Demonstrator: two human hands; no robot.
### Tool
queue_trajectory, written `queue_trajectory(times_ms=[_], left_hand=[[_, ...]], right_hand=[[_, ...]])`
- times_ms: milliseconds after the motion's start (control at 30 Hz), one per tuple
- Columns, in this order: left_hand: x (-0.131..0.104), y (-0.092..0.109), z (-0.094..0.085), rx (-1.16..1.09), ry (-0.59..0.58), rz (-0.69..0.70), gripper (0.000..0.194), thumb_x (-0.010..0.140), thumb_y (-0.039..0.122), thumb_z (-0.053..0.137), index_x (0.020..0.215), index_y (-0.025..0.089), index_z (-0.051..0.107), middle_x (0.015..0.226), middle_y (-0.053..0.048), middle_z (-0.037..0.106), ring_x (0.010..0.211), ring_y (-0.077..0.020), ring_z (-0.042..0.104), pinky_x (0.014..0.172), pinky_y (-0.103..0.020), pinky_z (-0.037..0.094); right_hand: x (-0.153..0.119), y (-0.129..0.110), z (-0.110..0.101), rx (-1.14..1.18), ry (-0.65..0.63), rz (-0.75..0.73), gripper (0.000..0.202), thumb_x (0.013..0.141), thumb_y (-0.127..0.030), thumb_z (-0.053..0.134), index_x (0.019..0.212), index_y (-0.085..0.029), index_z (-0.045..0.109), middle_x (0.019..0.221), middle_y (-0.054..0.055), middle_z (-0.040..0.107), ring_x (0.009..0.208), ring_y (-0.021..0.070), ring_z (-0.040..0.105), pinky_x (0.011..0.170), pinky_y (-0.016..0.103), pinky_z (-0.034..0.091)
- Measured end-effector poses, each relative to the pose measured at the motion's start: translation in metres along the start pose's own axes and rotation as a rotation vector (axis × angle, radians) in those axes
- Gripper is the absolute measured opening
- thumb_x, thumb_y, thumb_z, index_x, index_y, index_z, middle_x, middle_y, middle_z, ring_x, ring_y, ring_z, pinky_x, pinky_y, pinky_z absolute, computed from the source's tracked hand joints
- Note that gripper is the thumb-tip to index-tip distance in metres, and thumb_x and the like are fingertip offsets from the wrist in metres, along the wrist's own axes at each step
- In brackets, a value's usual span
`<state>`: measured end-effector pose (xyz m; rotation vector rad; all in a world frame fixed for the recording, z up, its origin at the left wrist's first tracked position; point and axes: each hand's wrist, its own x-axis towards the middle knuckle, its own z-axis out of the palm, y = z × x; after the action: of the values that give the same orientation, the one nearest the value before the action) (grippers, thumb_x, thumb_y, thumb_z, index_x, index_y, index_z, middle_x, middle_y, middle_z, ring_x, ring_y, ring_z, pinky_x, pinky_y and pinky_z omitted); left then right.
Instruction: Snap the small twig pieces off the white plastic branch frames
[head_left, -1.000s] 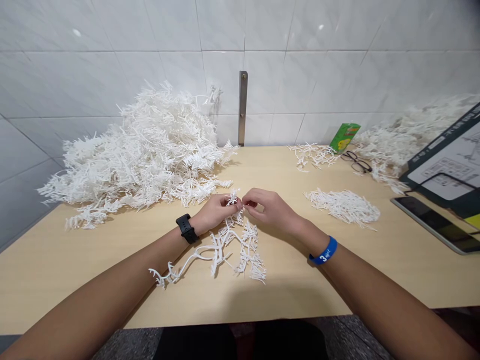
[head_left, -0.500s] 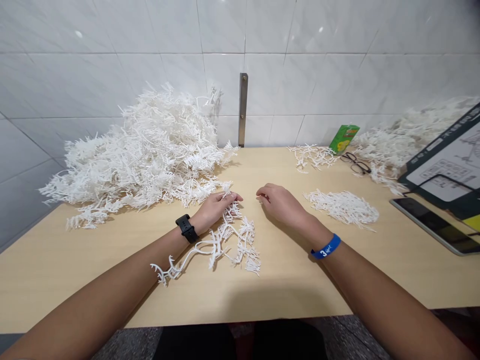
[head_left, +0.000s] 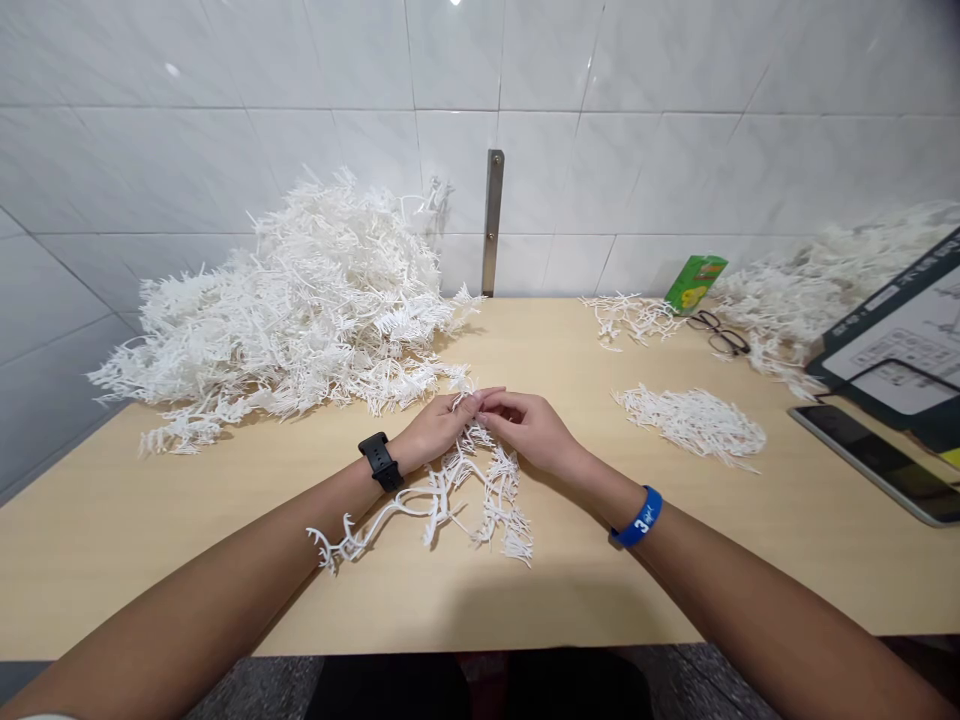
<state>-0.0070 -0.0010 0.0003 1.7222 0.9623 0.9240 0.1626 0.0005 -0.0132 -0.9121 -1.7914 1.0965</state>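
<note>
My left hand, with a black watch at the wrist, is closed around a white branched strand that looks like plastic sprue. The strand's twiggy ends trail down onto the table toward me. My right hand, a blue band on its wrist, pinches at the same strand, its fingertips meeting those of the left hand. The exact spot of the pinch is partly hidden by the fingers. Just beyond my left hand rises a big heap of similar white branched pieces.
Right of my hands lies a small pile of thin white pieces. Farther back are scattered white bits, a green carton, glasses and another white heap. A phone and a dark printed box stand at the right.
My right hand has moved left to meet my left hand, and its fingers have closed on the strand. The whole view has shifted slightly.
</note>
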Motion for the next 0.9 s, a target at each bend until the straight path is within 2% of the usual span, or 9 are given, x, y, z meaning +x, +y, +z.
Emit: queue_trajectory(times_ms=[133,267,367,500,700,800,900], left_hand=[[0.001,-0.002,0.0,0.056,0.038,-0.008,0.051,0.087,0.059,0.047,0.104,0.016,0.071,0.098,-0.007,0.073,0.101,-0.0242,0.064,0.095,-0.036,0.045],[0.001,-0.006,0.0,0.155,0.236,-0.03,0.039,0.088,0.049,0.05,0.087,0.015,0.069,0.083,-0.005,0.069,0.087,-0.0212,0.062,0.084,-0.032,0.046],[0.0,-0.006,0.001,0.2,0.319,-0.004,0.032,0.087,0.044,0.05,0.078,0.016,0.063,0.075,-0.003,0.064,0.079,-0.0183,0.059,0.079,-0.03,0.045],[-0.002,-0.002,0.003,0.21,0.325,0.024,0.029,0.087,0.042,0.05,0.078,0.017,0.061,0.073,-0.002,0.061,0.076,-0.0171,0.057,0.078,-0.029,0.044],[-0.002,-0.002,0.004,0.251,0.274,0.161,0.017,0.083,0.033,0.059,0.08,0.016,0.063,0.085,-0.004,0.062,0.083,-0.0178,0.058,0.079,-0.03,0.044],[-0.001,-0.004,0.004,0.248,0.226,0.147,0.014,0.082,0.031,0.062,0.08,0.017,0.064,0.086,-0.005,0.062,0.083,-0.0178,0.057,0.077,-0.03,0.045],[-0.001,-0.005,0.004,0.222,0.232,0.126,0.017,0.081,0.034,0.063,0.081,0.018,0.065,0.088,-0.005,0.062,0.084,-0.0183,0.057,0.076,-0.029,0.046]], right_hand=[[-0.001,-0.002,-0.003,-0.048,0.049,0.011,0.015,0.082,-0.029,0.058,0.081,-0.017,0.067,0.102,0.007,0.071,0.076,0.0152,0.06,0.067,0.028,0.045],[-0.001,-0.003,-0.007,-0.23,0.107,-0.047,0.015,0.084,-0.027,0.057,0.083,-0.017,0.067,0.078,0.004,0.069,0.068,0.0151,0.058,0.064,0.027,0.044],[-0.002,-0.002,-0.009,-0.333,0.113,-0.143,0.013,0.085,-0.024,0.055,0.083,-0.018,0.067,0.08,0.004,0.069,0.071,0.0156,0.059,0.067,0.028,0.045],[-0.002,-0.004,-0.01,-0.412,0.107,-0.189,0.014,0.086,-0.021,0.054,0.083,-0.019,0.067,0.079,0.004,0.068,0.069,0.0154,0.058,0.065,0.028,0.044],[-0.003,-0.01,-0.013,-0.505,0.095,-0.215,0.016,0.085,-0.018,0.052,0.079,-0.017,0.067,0.075,0.004,0.066,0.067,0.0147,0.056,0.062,0.027,0.041],[-0.003,-0.009,-0.014,-0.506,0.11,-0.208,0.016,0.084,-0.017,0.053,0.078,-0.018,0.068,0.075,0.004,0.068,0.067,0.015,0.057,0.062,0.027,0.041],[-0.002,-0.007,-0.012,-0.442,0.158,-0.197,0.015,0.084,-0.018,0.055,0.082,-0.019,0.07,0.08,0.005,0.07,0.071,0.0159,0.061,0.065,0.028,0.045]])
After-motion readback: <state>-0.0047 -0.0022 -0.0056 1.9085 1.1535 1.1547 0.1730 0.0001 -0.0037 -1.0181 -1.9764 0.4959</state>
